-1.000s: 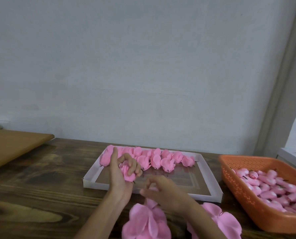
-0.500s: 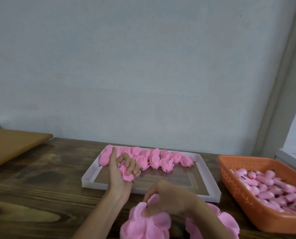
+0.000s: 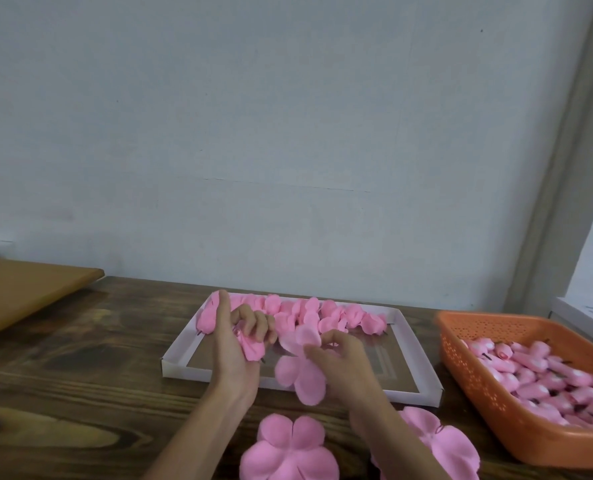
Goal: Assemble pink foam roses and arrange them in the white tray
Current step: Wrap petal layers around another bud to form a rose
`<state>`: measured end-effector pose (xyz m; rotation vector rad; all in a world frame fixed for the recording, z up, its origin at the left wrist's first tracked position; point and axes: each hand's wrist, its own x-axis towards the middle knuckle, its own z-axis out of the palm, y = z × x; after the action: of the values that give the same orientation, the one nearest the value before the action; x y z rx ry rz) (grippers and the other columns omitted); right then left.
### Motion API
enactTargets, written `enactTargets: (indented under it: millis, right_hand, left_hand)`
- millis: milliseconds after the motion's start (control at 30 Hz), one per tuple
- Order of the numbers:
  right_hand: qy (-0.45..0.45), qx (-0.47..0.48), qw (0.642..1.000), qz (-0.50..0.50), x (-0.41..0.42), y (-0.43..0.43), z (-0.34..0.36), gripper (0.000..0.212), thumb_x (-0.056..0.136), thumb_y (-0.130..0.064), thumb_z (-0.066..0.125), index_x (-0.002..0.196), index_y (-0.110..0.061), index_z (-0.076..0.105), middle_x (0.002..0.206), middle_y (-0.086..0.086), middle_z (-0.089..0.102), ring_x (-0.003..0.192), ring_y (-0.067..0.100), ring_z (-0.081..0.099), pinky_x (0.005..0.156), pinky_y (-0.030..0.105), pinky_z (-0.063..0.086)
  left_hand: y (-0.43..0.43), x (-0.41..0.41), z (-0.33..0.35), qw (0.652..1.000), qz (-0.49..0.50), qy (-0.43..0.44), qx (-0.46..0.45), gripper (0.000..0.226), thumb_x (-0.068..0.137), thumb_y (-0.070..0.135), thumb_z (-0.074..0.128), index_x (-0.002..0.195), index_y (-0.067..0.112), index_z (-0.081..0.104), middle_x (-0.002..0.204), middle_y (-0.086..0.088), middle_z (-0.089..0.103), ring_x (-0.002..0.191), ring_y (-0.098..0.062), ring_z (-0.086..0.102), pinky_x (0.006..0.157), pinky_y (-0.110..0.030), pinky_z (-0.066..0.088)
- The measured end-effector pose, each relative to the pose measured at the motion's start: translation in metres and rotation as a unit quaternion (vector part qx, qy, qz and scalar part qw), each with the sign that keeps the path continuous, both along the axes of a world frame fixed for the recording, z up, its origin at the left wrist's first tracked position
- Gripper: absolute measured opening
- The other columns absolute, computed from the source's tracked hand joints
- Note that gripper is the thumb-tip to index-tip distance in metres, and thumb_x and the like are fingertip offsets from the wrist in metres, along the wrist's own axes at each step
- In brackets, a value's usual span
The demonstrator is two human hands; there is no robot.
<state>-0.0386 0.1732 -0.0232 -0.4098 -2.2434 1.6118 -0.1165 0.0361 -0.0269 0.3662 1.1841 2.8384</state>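
My left hand (image 3: pixel 234 344) grips a pink foam rose bud (image 3: pixel 253 348) over the near left part of the white tray (image 3: pixel 423 370). My right hand (image 3: pixel 343 365) pinches a flat pink petal piece (image 3: pixel 300 368) and holds it lifted just right of the bud. A row of finished pink roses (image 3: pixel 309 311) lies along the tray's far edge. Two piles of flat petal pieces rest on the table near me, one pile (image 3: pixel 290 448) in the middle and another pile (image 3: pixel 442 445) partly behind my right forearm.
An orange plastic basket (image 3: pixel 496 403) full of pink rose buds stands at the right. A light brown board (image 3: pixel 28 289) lies at the far left on the dark wooden table (image 3: pixel 80 375). A grey wall runs behind.
My right hand picked one petal piece off the middle pile and raised it toward the bud in my left hand. The left hand stayed over the tray.
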Motion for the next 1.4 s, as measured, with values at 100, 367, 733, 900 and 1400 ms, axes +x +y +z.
enactTargets:
  millis: [100,367,733,900,1400]
  right_hand:
    - [0.005,-0.028,0.999,0.013,0.000,-0.011,-0.001,0.016,0.093,-0.016,0.065,0.090,-0.001,0.069,0.086,0.012,0.069,0.078,0.017,0.062,0.068,0.035,0.050]
    - [-0.005,-0.146,0.987,0.073,0.005,-0.027,-0.006,0.019,0.095,-0.007,0.055,0.089,0.006,0.066,0.078,0.018,0.067,0.073,0.025,0.068,0.065,0.045,0.060]
    - [0.012,-0.120,0.987,0.103,0.009,-0.032,0.003,0.027,0.097,-0.011,0.059,0.080,0.009,0.064,0.075,0.015,0.057,0.072,0.024,0.053,0.067,0.043,0.051]
    - [0.021,-0.100,0.988,0.119,0.009,-0.029,0.003,0.031,0.098,-0.011,0.058,0.087,0.018,0.060,0.078,0.014,0.053,0.076,0.023,0.047,0.070,0.038,0.038]
    - [0.103,0.075,0.985,0.119,0.006,-0.038,0.000,0.044,0.107,-0.022,0.045,0.063,-0.013,0.048,0.059,-0.008,0.045,0.059,0.007,0.040,0.058,0.026,0.034]
  left_hand:
    - [0.004,0.003,-0.001,0.999,-0.003,0.029,-0.015,0.066,0.089,0.065,0.054,0.051,0.016,0.034,0.057,-0.007,0.035,0.057,-0.022,0.039,0.069,-0.037,0.040]
    - [0.016,0.008,-0.005,0.998,-0.034,0.029,-0.035,0.069,0.085,0.067,0.055,0.042,0.017,0.039,0.071,-0.009,0.057,0.062,-0.021,0.055,0.072,-0.037,0.043]
    - [0.015,0.006,-0.010,0.994,0.001,0.061,-0.088,0.100,0.086,0.084,0.043,0.076,-0.015,0.039,0.073,-0.005,0.059,0.076,-0.024,0.051,0.082,-0.042,0.038]
    - [0.016,0.003,-0.012,0.993,0.019,0.064,-0.099,0.088,0.094,0.080,0.036,0.063,-0.002,0.039,0.081,-0.007,0.065,0.072,-0.022,0.056,0.075,-0.039,0.041]
    - [0.022,0.012,-0.013,0.978,0.029,0.107,-0.175,0.088,0.105,0.069,0.028,0.078,-0.012,0.051,0.079,-0.004,0.071,0.073,-0.019,0.064,0.074,-0.040,0.045]
